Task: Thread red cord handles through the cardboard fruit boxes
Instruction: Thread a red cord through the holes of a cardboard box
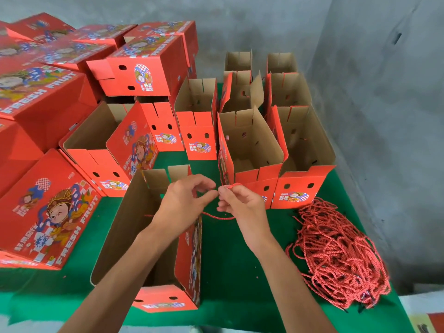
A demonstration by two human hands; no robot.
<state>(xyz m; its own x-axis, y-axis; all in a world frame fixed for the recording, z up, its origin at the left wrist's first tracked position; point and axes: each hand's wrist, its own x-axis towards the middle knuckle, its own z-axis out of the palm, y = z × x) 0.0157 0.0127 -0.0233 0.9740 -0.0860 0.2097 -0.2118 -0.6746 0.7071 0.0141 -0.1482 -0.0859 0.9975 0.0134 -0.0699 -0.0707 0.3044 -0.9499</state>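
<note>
Both hands meet over the near box [134,227]: the right hand [240,200] pinches a red cord [217,217] at its top, and the left hand [185,200] brings thumb and finger in to the same spot, probably to free an end for threading. The cord loops down between the wrists and runs left toward the box wall. The open box sits close so its holes are within reach. The cord pile [336,255] lies right, handy. Far off, open boxes [249,140] wait in rows; stacked boxes [48,92] sit left.

Red boxes [48,212] (cartoon print, brown insides), red cords [336,255], green table cover [228,260], grey wall [360,68]
</note>
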